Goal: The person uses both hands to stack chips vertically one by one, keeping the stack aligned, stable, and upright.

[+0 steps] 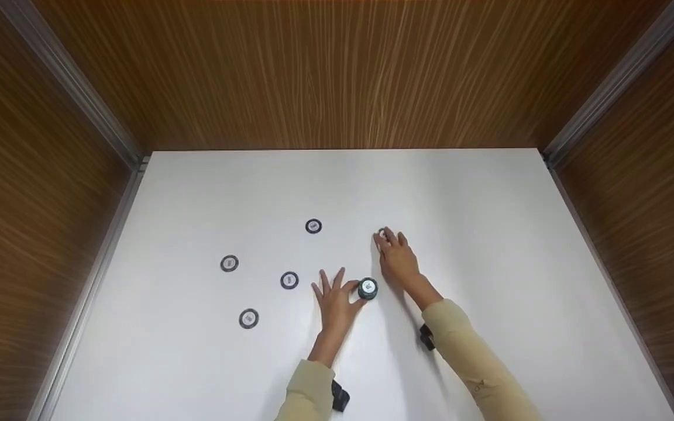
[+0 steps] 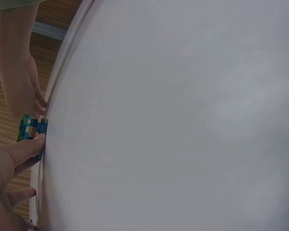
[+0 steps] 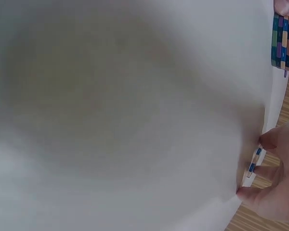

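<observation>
A stack of poker chips [image 1: 368,287] with a white-centred chip on top stands on the white table. My left hand [image 1: 336,307] grips its side between thumb and index finger, the other fingers spread out. In the left wrist view the stack [image 2: 32,129] shows multicoloured edges beside the thumb. Farther forward and to the right, my right hand [image 1: 398,260] has its fingertips at a single poker chip [image 1: 382,233], partly hidden by the fingers. The right wrist view has this chip [image 3: 254,162] lying flat, its edge pinched between thumb and a finger.
Separate dark-rimmed chips lie flat to the left: one chip [image 1: 313,226] at the back, another [image 1: 289,280] near the left hand, and two more chips [image 1: 229,263] [image 1: 248,318] farther left. Wood-grain panels [image 1: 337,76] enclose the table at the back and sides.
</observation>
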A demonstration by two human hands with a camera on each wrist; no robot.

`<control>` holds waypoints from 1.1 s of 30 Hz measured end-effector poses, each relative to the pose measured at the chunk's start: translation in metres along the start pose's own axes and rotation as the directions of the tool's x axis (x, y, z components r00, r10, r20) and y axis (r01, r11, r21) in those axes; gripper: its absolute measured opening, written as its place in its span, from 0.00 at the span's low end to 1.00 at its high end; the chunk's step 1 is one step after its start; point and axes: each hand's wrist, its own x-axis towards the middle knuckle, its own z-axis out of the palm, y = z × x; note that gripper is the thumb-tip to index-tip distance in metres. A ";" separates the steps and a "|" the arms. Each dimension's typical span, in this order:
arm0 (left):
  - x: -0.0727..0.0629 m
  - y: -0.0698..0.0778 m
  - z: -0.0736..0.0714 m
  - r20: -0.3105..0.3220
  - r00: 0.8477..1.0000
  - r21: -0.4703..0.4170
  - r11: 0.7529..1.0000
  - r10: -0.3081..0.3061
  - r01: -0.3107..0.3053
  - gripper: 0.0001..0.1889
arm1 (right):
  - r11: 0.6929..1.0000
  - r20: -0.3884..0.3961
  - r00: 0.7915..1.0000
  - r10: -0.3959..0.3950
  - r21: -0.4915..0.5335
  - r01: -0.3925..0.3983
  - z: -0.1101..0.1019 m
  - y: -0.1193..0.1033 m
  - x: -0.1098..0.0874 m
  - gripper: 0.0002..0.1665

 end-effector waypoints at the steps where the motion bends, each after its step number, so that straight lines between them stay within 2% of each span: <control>1: 0.000 0.000 0.000 0.005 1.000 0.000 1.000 -0.004 0.004 0.21 | 1.000 -0.001 1.000 0.000 0.001 0.000 0.000 0.000 0.000 0.22; 8: 0.000 0.000 -0.002 0.020 1.000 0.022 1.000 -0.017 0.017 0.21 | 0.999 -0.068 0.997 -0.024 0.025 0.026 0.002 0.002 -0.002 0.16; 17: 0.000 0.001 -0.001 0.006 1.000 0.016 1.000 -0.003 0.003 0.20 | 1.000 -0.080 0.997 0.008 0.019 -0.006 0.000 0.000 -0.002 0.12; 24: -0.001 0.002 -0.003 -0.006 1.000 0.035 0.999 0.002 -0.002 0.20 | 0.996 -0.149 0.988 -0.042 0.075 0.054 -0.001 0.003 -0.006 0.09; 28: 0.000 0.003 -0.004 -0.011 1.000 0.035 0.999 0.001 -0.001 0.20 | 0.996 -0.148 0.987 -0.067 0.056 0.076 -0.001 0.004 -0.005 0.10; 33: 0.000 0.003 -0.004 0.025 0.999 0.040 0.999 -0.026 0.025 0.21 | 0.995 -0.147 0.986 -0.082 0.040 0.089 -0.002 0.003 -0.008 0.10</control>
